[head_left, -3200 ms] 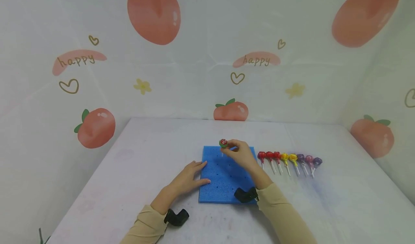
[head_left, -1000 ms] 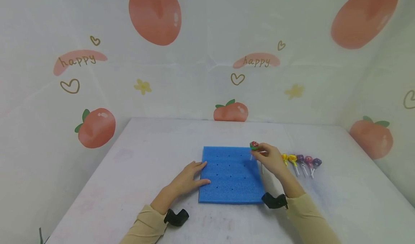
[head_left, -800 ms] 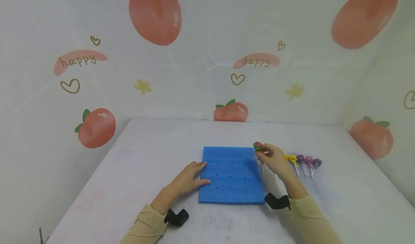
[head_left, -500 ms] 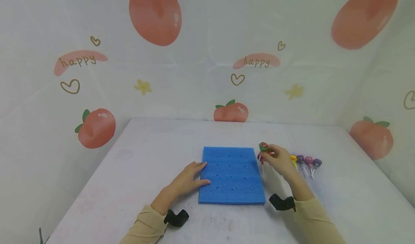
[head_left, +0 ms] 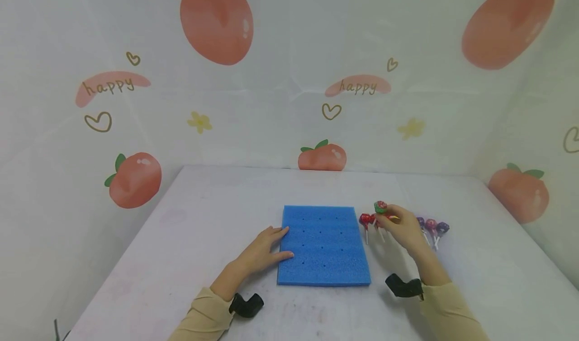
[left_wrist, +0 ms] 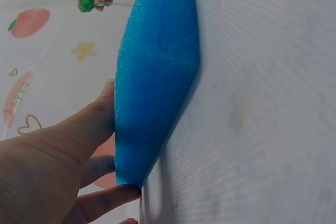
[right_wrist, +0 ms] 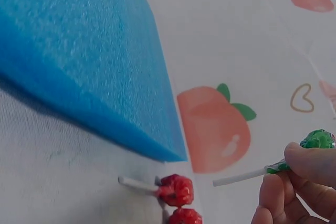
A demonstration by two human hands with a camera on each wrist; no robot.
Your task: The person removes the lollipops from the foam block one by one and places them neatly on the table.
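Observation:
My right hand (head_left: 404, 226) pinches a green-and-red wrapped lollipop (head_left: 380, 207) just below its candy head, above the row of lollipops on the table. In the right wrist view the white stick of this lollipop (right_wrist: 317, 140) points left, free of the table. My left hand (head_left: 262, 248) lies with spread fingers at the left edge of a blue foam board (head_left: 323, 275), thumb and fingertips touching it. Small holes in rows dot the board, and no lollipop stands in it. Red lollipops (head_left: 365, 219) lie right of the board, partly behind my right hand.
Farther right in the row lie purple and pink lollipops (head_left: 431, 224); the yellow ones are mostly hidden by my right hand. A white table (head_left: 217, 195) carries everything, with a fruit-printed backdrop (head_left: 271, 114) behind it. Black wrist mounts (head_left: 404, 285) stick out from both sleeves.
My right hand has carried the green-and-red lollipop rightward from above the foam board to above the row, uncovering red lollipops and covering yellow ones. My left hand has stayed put.

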